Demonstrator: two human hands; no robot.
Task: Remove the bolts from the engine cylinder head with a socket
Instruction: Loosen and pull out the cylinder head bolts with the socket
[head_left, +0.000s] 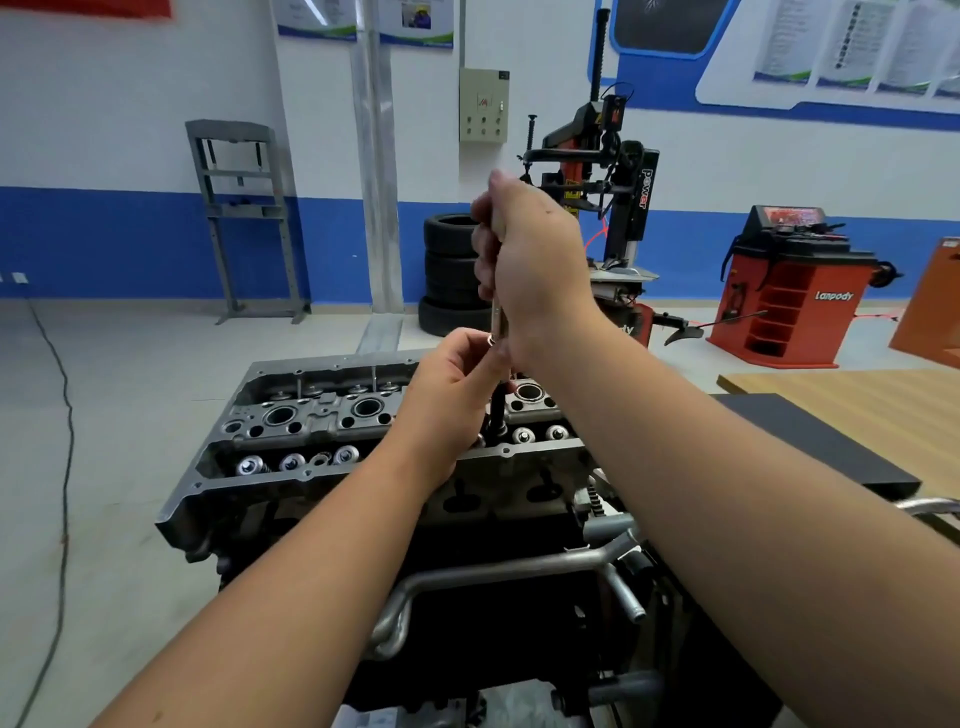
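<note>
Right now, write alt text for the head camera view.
Two bare hands hold a socket tool upright over an engine cylinder head: the right hand grips its top, the left hand pinches the shaft lower down. Tyres stand behind.

White walls (130, 104) banded in blue are seen above a pale floor (130, 364); stacked tyres (449, 275) (black) are set against them.

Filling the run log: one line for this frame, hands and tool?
right hand: grips socket driver upright | left hand: pinches its shaft lower | socket end on cylinder head
</note>
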